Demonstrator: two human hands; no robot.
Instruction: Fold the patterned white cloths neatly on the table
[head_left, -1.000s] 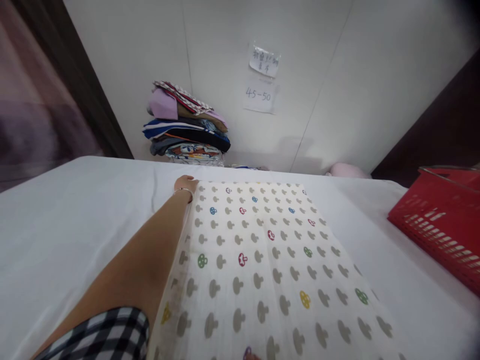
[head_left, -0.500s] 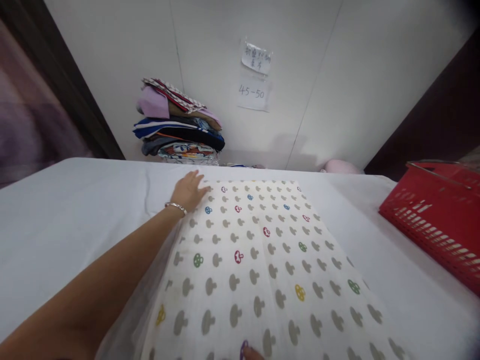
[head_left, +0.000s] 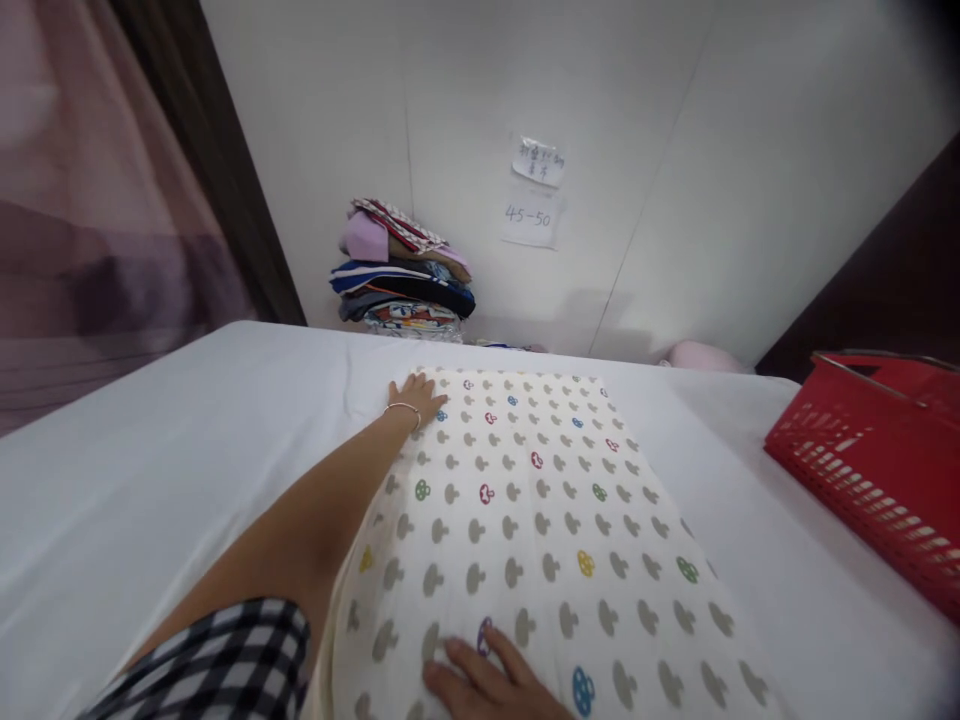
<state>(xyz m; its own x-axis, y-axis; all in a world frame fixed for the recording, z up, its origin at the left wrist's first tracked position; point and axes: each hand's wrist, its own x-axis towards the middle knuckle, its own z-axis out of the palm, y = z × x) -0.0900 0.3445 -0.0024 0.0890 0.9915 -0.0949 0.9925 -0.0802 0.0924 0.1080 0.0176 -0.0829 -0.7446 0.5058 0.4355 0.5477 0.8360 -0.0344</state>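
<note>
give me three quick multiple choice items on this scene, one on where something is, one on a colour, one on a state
1. Where is the left hand?
A. far left corner of the mushroom-print cloth
B. in the basket
C. on the clothes stack

2. What colour is the basket?
A. blue
B. red
C. green

3. How is the right hand?
A. fisted
B. lifted
C. flat, fingers spread on the cloth

Answers: 1 A, its fingers rest at that corner; 2 B, red slotted walls; 3 C, palm down at the near edge.

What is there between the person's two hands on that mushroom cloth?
In the head view, only the mushroom-print cloth itself lies between the left hand, flat at its far corner, and the right hand, flat at its near edge. Nothing else rests on that stretch.
</note>
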